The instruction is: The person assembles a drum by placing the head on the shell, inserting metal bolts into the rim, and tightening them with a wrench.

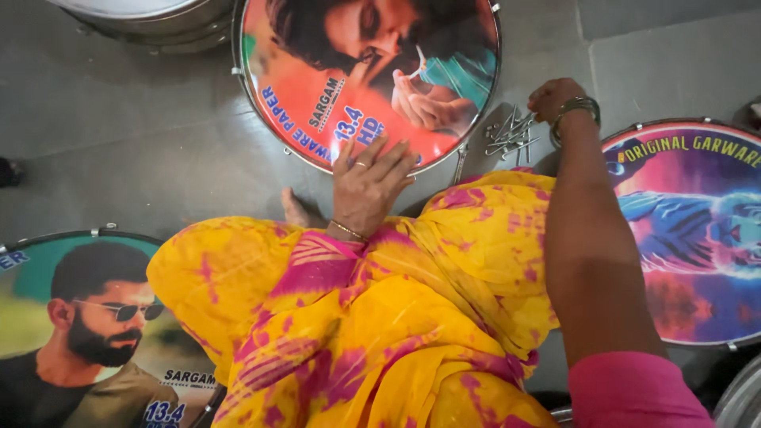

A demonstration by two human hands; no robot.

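Note:
My left hand [371,184] rests flat, fingers spread, on the near rim of a round drum [317,103] whose printed head is red and teal. My right hand [555,99] reaches out to a small pile of metal bolts [511,135] lying on the grey floor beside that drum; its fingers are curled at the pile, and whether they hold a bolt cannot be made out. A yellow and pink cloth [380,317] covers my lap between both arms. A bare foot [295,210] shows just left of my left wrist.
Another printed drum [697,230] in blue and purple lies at the right. A third drum [71,333] with a green picture lies at the lower left. A plain metal drum shell [151,20] stands at the top left on the grey tiled floor [119,143].

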